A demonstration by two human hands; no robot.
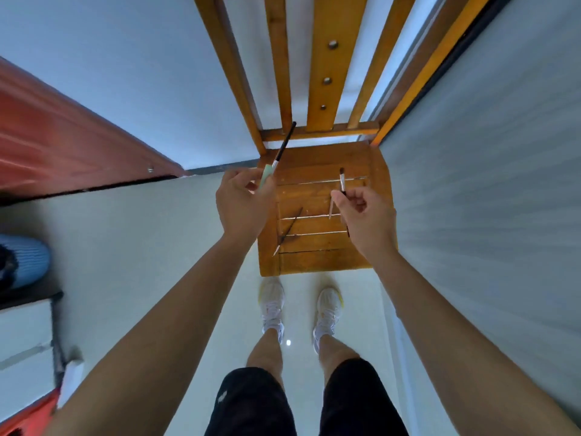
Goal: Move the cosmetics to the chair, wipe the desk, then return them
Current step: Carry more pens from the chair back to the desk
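A long brush with a black handle and a pale green piece are held together in the left hand, its grip closed round both above the back-left corner of the chair seat. A short brush is pinched in the narrow grip of the right hand, over the right side of the seat. A thin dark pencil and a white stick are already laid on the seat, apart from each other. Whether things are being set down or gathered up cannot be told; setting down seems likelier. The seat is slatted with open gaps, so each thin item is best laid across the slats, not along a gap. It is also best kept back from the edges, where a roll to the floor could be expected.
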